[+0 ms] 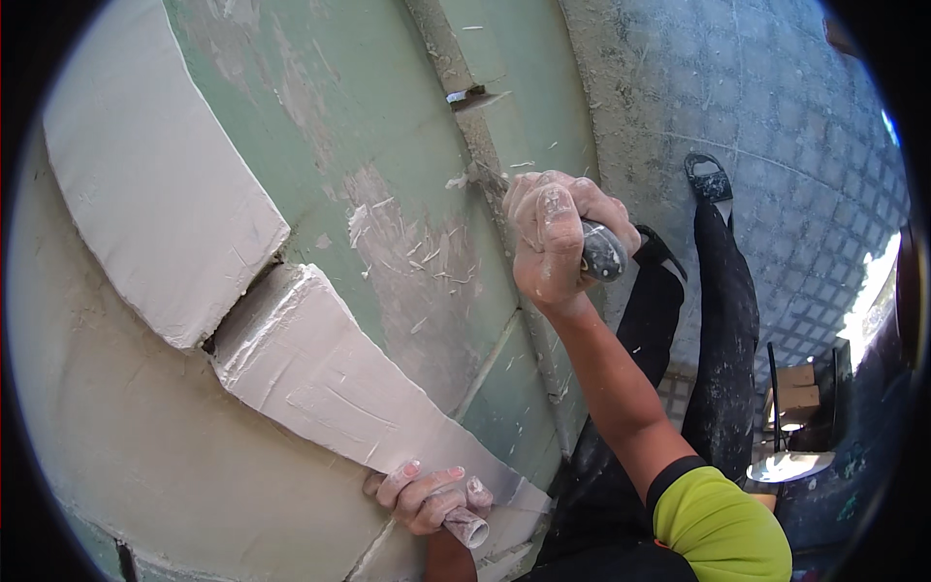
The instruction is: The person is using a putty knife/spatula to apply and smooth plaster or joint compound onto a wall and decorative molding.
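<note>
My right hand point(562, 238) is closed round a dark, speckled handle point(603, 252) at the centre, over a green board point(407, 242) with dusty scrape marks and a narrow grey strip; the tool's working end is hidden. My left hand point(427, 500), low in the view, is closed round a pale tube-like handle point(465, 526), beside a flat grey edge that looks like a blade point(499, 477). It is at the lower band of white plaster point(310, 359). A separate white plastered piece point(165, 184) lies above a dark gap.
My legs and dark, dusty footwear point(708, 179) are at the right on a grey tiled floor point(766, 87). Cardboard point(795, 398) and dark metal-framed items stand at the lower right. A beige surface point(126, 417) borders the plaster on the left.
</note>
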`<action>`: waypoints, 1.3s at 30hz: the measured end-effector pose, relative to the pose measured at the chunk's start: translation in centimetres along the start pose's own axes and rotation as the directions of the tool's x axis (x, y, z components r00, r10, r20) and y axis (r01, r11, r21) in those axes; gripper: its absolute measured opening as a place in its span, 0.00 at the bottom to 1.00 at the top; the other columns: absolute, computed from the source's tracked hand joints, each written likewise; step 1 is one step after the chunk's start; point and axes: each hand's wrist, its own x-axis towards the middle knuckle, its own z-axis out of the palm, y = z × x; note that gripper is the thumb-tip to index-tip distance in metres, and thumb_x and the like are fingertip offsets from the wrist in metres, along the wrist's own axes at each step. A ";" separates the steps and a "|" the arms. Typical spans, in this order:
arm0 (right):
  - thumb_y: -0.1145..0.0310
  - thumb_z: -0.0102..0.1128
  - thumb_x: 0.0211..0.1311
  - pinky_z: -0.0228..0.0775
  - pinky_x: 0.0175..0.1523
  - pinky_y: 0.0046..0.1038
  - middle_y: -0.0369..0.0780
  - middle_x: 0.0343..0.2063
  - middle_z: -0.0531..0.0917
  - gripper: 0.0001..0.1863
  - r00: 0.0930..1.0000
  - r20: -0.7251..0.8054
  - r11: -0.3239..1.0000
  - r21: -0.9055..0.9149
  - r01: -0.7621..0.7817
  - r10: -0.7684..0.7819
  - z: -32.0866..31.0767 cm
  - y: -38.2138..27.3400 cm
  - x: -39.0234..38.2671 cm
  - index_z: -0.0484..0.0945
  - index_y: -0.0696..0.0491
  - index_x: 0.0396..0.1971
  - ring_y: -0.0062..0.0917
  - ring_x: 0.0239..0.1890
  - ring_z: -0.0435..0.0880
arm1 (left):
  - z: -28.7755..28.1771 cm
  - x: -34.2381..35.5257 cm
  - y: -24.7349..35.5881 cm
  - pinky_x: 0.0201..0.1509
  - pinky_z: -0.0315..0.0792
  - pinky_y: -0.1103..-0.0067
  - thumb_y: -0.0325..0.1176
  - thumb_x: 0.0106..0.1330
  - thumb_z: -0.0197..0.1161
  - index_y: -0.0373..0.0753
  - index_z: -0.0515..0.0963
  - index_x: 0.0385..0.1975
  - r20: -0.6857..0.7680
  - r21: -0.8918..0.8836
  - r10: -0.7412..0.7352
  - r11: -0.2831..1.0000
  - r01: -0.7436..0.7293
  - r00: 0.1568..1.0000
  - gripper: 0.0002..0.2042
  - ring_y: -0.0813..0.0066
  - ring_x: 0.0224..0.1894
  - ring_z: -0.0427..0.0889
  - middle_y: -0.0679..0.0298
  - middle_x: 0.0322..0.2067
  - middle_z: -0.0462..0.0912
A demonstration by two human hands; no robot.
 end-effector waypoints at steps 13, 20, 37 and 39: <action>0.77 0.48 0.61 0.50 0.18 0.25 0.34 0.10 0.64 0.15 0.974 0.027 0.647 0.743 -0.169 0.224 -1.5 0.9 2.7 0.59 0.52 0.15 0.16 0.12 0.57 | -0.6 -0.9 -0.1 0.56 0.62 0.65 0.41 0.49 0.63 0.54 0.62 0.18 0.081 0.030 0.051 0.998 -0.054 0.995 0.13 0.60 0.50 0.68 0.76 0.26 0.76; 0.71 0.45 0.61 0.47 0.20 0.27 0.32 0.10 0.58 0.14 0.975 0.162 0.636 0.739 -0.221 0.151 -3.9 1.8 3.7 0.56 0.48 0.15 0.17 0.12 0.52 | -0.2 -0.3 -0.2 0.56 0.62 0.65 0.41 0.49 0.62 0.54 0.60 0.18 0.074 -0.010 0.059 0.998 -0.058 0.996 0.13 0.61 0.50 0.68 0.76 0.26 0.75; 0.67 0.42 0.64 0.48 0.20 0.26 0.32 0.11 0.60 0.15 0.932 0.076 0.661 0.685 -0.307 0.355 -1.0 0.4 1.5 0.58 0.49 0.16 0.17 0.12 0.52 | -0.3 0.1 0.5 0.51 0.59 0.71 0.41 0.47 0.65 0.56 0.63 0.16 0.019 -0.006 -0.002 1.000 0.002 1.000 0.13 0.70 0.46 0.70 0.82 0.26 0.77; 0.68 0.42 0.64 0.48 0.20 0.27 0.32 0.11 0.60 0.15 0.935 0.152 0.691 0.637 -0.341 0.321 -1.4 -1.3 1.5 0.58 0.49 0.16 0.17 0.12 0.52 | -0.3 0.1 0.3 0.51 0.59 0.72 0.41 0.47 0.65 0.57 0.63 0.16 0.014 -0.006 -0.005 1.000 0.005 1.000 0.13 0.72 0.45 0.70 0.83 0.26 0.78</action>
